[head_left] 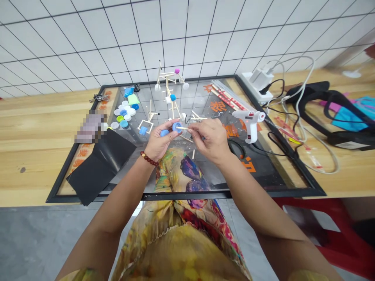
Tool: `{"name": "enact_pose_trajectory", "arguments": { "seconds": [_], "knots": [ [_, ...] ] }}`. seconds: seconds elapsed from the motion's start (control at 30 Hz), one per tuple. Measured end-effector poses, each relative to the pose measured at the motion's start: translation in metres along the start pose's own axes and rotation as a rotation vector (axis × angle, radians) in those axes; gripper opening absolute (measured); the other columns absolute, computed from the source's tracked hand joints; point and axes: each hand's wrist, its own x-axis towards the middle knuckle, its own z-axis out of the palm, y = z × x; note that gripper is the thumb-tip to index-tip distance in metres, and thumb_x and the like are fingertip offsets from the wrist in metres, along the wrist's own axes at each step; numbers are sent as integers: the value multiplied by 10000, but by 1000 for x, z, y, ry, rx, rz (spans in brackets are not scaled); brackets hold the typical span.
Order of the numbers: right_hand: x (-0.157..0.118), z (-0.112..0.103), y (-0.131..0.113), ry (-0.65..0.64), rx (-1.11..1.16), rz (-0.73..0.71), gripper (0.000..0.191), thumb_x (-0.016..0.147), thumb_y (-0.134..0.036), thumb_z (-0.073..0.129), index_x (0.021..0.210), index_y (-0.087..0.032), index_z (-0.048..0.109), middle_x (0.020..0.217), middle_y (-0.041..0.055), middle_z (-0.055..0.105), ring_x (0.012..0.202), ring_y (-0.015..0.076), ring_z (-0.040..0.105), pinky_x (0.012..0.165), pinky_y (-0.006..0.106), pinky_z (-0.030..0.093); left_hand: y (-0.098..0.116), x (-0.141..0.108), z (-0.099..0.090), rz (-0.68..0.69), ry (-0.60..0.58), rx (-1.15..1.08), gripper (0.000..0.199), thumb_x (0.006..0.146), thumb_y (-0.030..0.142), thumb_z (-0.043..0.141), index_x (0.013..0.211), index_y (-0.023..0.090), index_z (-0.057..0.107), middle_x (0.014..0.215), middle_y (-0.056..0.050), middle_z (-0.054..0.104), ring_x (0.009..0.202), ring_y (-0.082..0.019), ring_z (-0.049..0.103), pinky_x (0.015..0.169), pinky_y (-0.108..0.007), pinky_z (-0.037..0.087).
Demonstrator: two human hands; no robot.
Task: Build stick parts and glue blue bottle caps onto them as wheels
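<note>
Near the middle of the glass-topped board, my left hand (160, 142) pinches a blue bottle cap (177, 127) between thumb and fingers, its hollow side facing my right hand. A second blue cap (164, 133) rests against the same hand. My right hand (211, 139) pinches a thin wooden stick (184, 128), whose left end reaches into the held cap. Just beyond the hands stands a stick frame (167, 88) with caps on it. A smaller stick piece (145, 125) with a blue cap lies left of my left hand.
A white glue gun (250, 123) stands at right, near red-and-white packs of sticks (227, 95), a power strip (258, 88) and cables. Loose caps (124, 114) and black sheets (101, 166) lie at left. The black-edged board (187, 195) borders my side.
</note>
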Motion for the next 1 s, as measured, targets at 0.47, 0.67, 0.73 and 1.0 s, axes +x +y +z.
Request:
{"name": "enact_pose_trajectory", "arguments": {
  "seconds": [0.47,0.67,0.73,1.0],
  "knots": [
    [-2,-3,-2,-122,17,63,390,1026,-405,397,918,-200,711,774,60,725,751,197,615,753,350,350,-2,1,-6,36,30,142,419,556,348,947,944,265,810,967,-30,770,925,-186,694,911,-354,540],
    [-1,-3,4,-102,7,-71,283,1008,-365,455,982,-249,712,692,35,645,732,197,548,750,373,324,1,0,-6,-30,16,115,443,544,392,951,935,242,810,861,-35,770,868,-182,694,909,-361,533],
    [-1,-3,4,-115,4,-88,258,1000,-344,467,991,-258,710,673,29,625,743,199,548,762,376,327,1,0,-6,-22,23,133,449,534,380,956,931,231,810,861,-38,770,866,-187,694,911,-368,527],
    [-5,0,-8,-208,60,231,412,1007,-402,379,841,-191,692,657,44,659,634,175,555,689,319,357,-5,0,-14,144,29,304,395,564,304,941,937,261,819,977,-40,777,923,-205,691,880,-346,540]
  ]
}}
